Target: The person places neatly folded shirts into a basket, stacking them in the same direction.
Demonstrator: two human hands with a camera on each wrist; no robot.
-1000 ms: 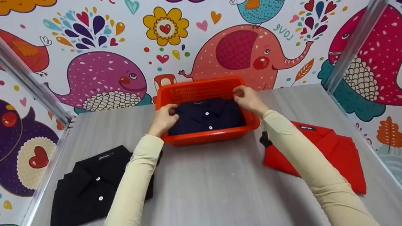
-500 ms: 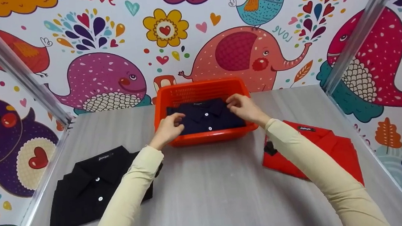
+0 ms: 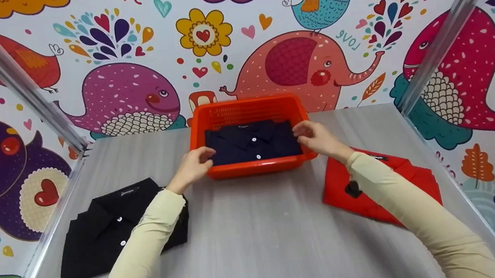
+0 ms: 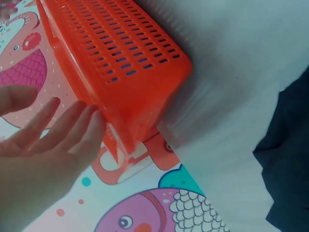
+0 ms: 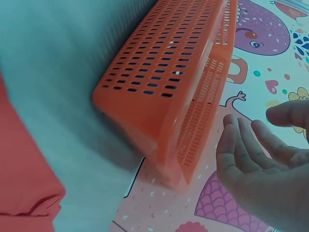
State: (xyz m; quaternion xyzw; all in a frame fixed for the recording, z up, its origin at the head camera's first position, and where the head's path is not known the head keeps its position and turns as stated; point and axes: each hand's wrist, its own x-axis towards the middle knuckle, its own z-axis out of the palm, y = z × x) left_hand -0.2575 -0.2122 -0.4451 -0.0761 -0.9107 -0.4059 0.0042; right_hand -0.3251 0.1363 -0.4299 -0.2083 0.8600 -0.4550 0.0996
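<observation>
A folded navy shirt (image 3: pixel 239 146) with white buttons lies in the orange-red plastic basket (image 3: pixel 259 168). My left hand (image 3: pixel 192 165) is at the basket's left front corner, thumb and fingers loosely bent with nothing between them. In the left wrist view the fingers (image 4: pixel 79 128) overlap the basket's rim. At the opposite side, my right hand (image 3: pixel 321 140) hovers by the right rim, holding nothing. The right wrist view shows its fingers (image 5: pixel 241 145) loosely extended and apart from the basket wall (image 5: pixel 149 63).
A folded black shirt (image 3: pixel 103 236) lies on the table (image 3: pixel 261 245) at left, partly under the left sleeve. At right a folded red shirt (image 3: pixel 345 175) is partly covered by the right sleeve. Behind the basket stands a wall (image 3: pixel 241 68) with cartoon animals.
Both hands have drawn back toward the person and spread apart, from over the navy shirt's sides to the basket's side rims. The shirt and basket stay in place.
</observation>
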